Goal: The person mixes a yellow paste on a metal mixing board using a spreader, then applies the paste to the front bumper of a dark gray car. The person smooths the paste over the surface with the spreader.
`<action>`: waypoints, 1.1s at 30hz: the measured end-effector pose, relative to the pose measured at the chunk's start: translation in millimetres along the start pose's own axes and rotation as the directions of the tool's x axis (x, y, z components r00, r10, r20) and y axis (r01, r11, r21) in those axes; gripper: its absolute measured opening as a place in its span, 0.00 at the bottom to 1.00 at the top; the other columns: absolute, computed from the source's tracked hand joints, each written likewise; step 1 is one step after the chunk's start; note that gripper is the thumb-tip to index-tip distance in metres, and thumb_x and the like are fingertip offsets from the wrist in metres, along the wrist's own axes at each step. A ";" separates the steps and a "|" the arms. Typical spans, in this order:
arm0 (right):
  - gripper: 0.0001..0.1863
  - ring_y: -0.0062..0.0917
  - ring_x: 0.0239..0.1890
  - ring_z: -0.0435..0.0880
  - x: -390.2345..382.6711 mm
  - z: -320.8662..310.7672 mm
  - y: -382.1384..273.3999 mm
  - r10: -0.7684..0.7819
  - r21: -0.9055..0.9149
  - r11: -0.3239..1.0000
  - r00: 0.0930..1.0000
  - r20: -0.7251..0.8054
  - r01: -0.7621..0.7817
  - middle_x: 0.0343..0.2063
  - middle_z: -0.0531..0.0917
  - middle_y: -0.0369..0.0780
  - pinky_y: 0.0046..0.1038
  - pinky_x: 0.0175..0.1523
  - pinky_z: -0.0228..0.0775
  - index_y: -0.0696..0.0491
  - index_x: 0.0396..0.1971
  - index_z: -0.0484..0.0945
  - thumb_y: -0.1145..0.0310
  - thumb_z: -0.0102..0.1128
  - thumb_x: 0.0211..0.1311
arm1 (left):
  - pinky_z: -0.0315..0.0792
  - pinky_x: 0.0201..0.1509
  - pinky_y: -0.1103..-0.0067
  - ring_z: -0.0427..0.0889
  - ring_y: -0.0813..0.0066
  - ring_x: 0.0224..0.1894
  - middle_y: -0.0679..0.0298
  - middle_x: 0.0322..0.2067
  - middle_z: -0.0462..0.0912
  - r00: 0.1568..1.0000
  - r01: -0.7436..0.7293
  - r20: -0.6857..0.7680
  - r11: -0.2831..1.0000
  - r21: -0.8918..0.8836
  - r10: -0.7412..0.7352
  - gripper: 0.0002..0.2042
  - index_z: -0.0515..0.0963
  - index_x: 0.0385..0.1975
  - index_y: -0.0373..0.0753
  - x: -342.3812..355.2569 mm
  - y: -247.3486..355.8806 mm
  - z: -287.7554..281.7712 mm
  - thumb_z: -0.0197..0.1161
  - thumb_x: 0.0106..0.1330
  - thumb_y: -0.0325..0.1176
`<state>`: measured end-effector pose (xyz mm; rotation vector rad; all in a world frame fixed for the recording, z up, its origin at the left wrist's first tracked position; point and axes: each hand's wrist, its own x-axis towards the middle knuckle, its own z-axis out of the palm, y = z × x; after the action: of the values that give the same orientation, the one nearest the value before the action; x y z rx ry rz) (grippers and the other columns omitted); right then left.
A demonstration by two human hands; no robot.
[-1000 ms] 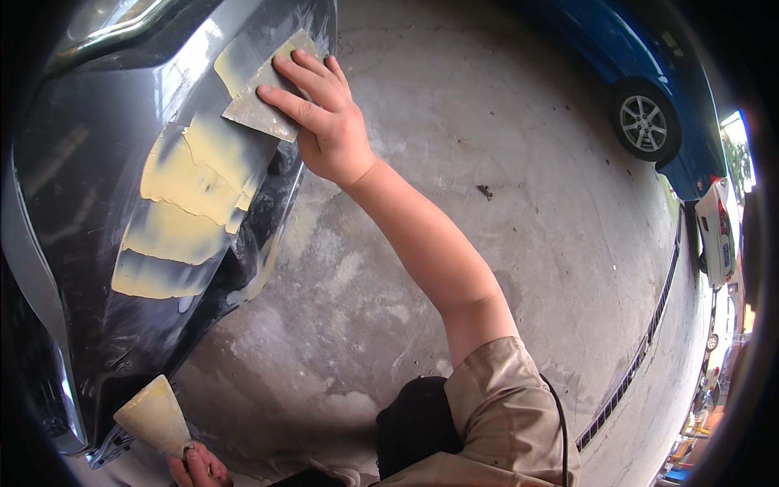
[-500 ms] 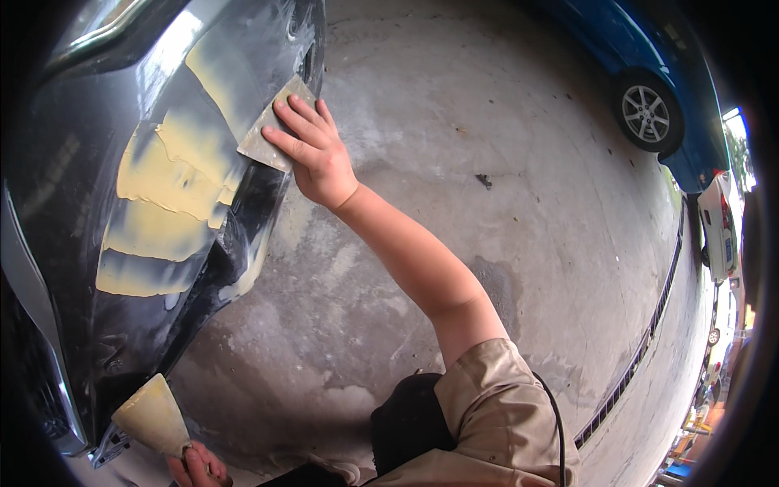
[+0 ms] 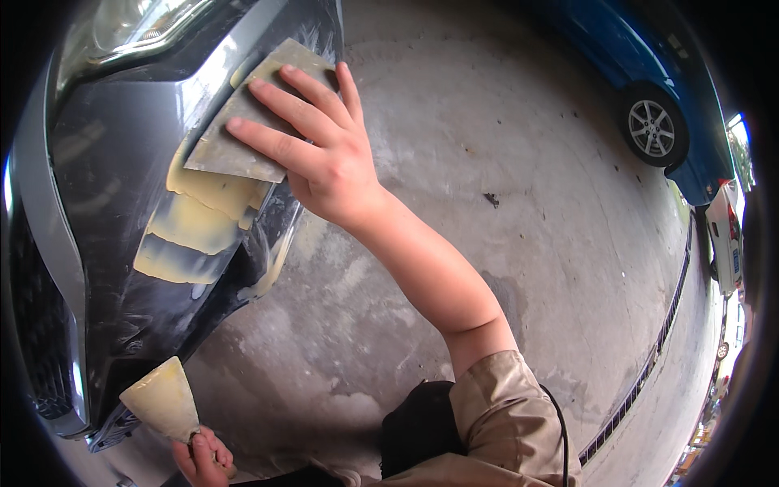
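Observation:
My right hand [image 3: 329, 146] presses a flat grey putty spreader [image 3: 243, 122] against the dark car bumper [image 3: 122, 187], fingers spread over its back and thumb side hidden. Under and below the spreader's lower edge lies yellowish filler [image 3: 191, 227] in uneven, overlapping bands; its upper part is covered by the spreader. Low on the left, my left hand [image 3: 204, 458] grips a putty knife [image 3: 165, 399] by its handle. That broad blade points up and is coated with pale yellow paste. It appears near the bumper's lower corner.
A headlight [image 3: 134, 28] and a grille [image 3: 40, 341] border the bumper. Stained concrete floor [image 3: 454, 227] stretches to the right, crossed by a drain grate [image 3: 649, 365]. A blue car [image 3: 625, 49] stands at the upper right, with a white car [image 3: 722, 235] behind it.
My right hand has moved the spreader leftward across the bumper, onto the upper filler, and its face now lies flatter to the view. My left hand still grips the putty knife. The view has shifted slightly.

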<state>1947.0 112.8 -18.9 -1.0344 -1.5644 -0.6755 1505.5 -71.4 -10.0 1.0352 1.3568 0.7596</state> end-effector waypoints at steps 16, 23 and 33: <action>0.32 0.46 0.69 0.78 -41.9 31.3 1.2 0.044 0.061 0.997 0.997 0.057 -0.047 0.66 0.82 0.40 0.59 0.74 0.62 0.35 0.58 0.87 0.81 0.67 0.55 | 0.63 0.22 0.80 0.66 0.78 0.20 0.67 0.26 0.68 0.998 -0.054 0.024 0.998 0.042 0.053 0.11 0.68 0.35 0.40 6.1 -18.2 -26.8 0.51 0.82 0.38; 0.30 0.42 0.68 0.78 -43.9 8.5 13.8 0.010 0.005 1.000 0.994 0.110 -0.010 0.64 0.83 0.37 0.59 0.74 0.62 0.33 0.57 0.87 0.77 0.68 0.54 | 0.66 0.19 0.80 0.66 0.80 0.19 0.65 0.31 0.70 0.985 -0.168 0.033 0.984 0.061 0.167 0.07 0.64 0.42 0.41 9.5 -19.8 -26.5 0.49 0.82 0.36; 0.32 0.43 0.65 0.81 0.5 13.3 -9.8 -0.009 -0.028 1.000 1.000 -0.020 0.008 0.63 0.84 0.40 0.59 0.74 0.61 0.33 0.56 0.88 0.79 0.69 0.51 | 0.65 0.20 0.80 0.66 0.80 0.20 0.65 0.31 0.70 0.985 -0.174 0.020 0.981 0.081 0.173 0.07 0.65 0.42 0.40 7.7 -14.5 -17.9 0.49 0.82 0.36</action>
<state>1932.1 119.8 -20.7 -1.0390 -1.5472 -0.7131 1486.8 -67.3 -24.8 1.2340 1.3075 0.8296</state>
